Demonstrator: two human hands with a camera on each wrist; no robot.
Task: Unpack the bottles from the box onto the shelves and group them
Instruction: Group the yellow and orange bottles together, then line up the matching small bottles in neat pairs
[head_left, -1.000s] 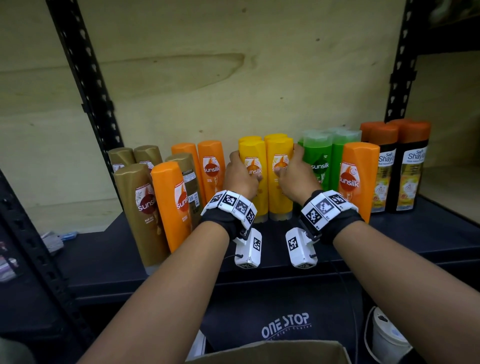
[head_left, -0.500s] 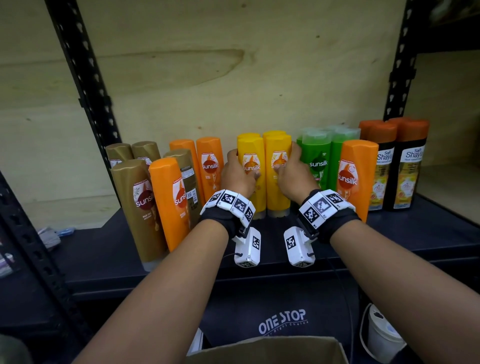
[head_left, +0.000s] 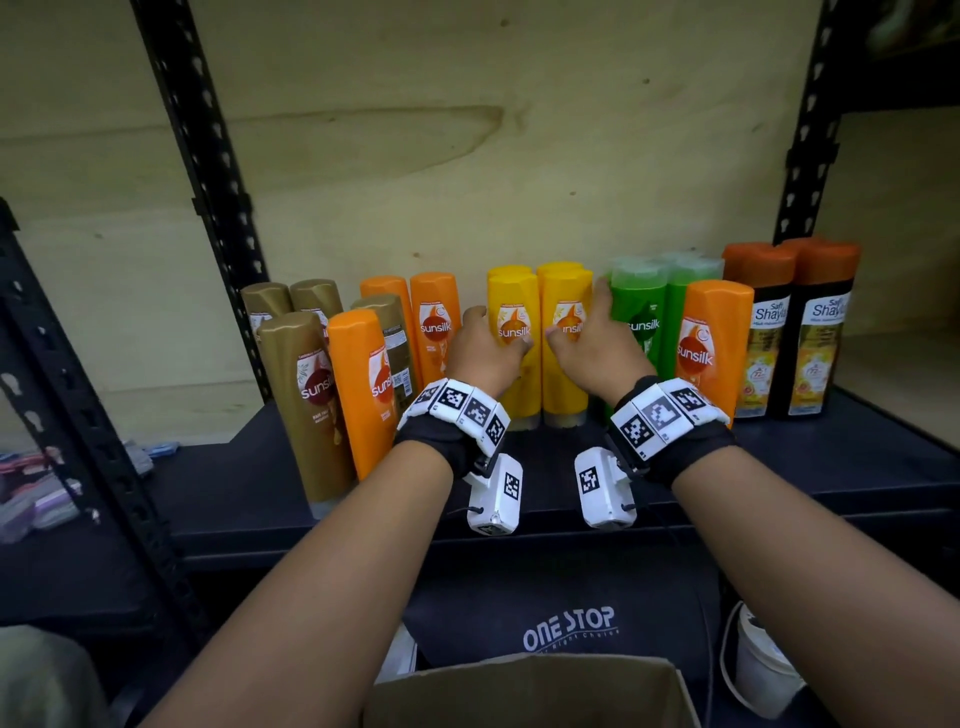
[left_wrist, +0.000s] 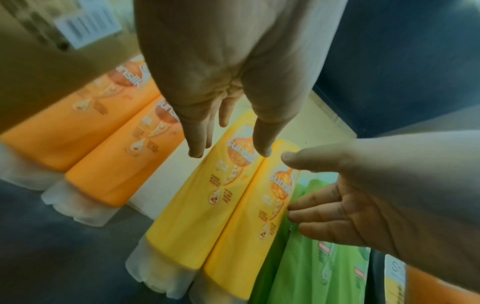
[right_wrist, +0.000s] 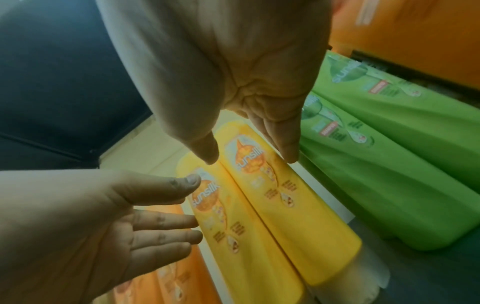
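Two yellow Sunsilk bottles (head_left: 511, 296) (head_left: 566, 296) stand side by side, upright, at the middle of the dark shelf (head_left: 779, 467). My left hand (head_left: 491, 338) is at the left yellow bottle (left_wrist: 202, 216), thumb in front and fingers along its left side. My right hand (head_left: 587, 332) mirrors it at the right yellow bottle (right_wrist: 298, 216). Both wrist views show straight, spread fingers on my left hand (left_wrist: 230, 153) and right hand (right_wrist: 250, 158), with no grip. Whether the fingertips touch the bottles I cannot tell. The cardboard box (head_left: 519, 691) shows at the bottom edge.
Brown bottles (head_left: 301, 395) and orange bottles (head_left: 363, 389) stand left of the yellow pair. Green bottles (head_left: 641, 322), one orange bottle (head_left: 714, 343) and black orange-capped bottles (head_left: 769, 338) stand to the right. Black uprights (head_left: 208, 171) frame the shelf. A white bucket (head_left: 758, 665) sits below right.
Both hands held the yellow bottles before; now their fingers have straightened and spread, letting go. The bottles stand where they were.
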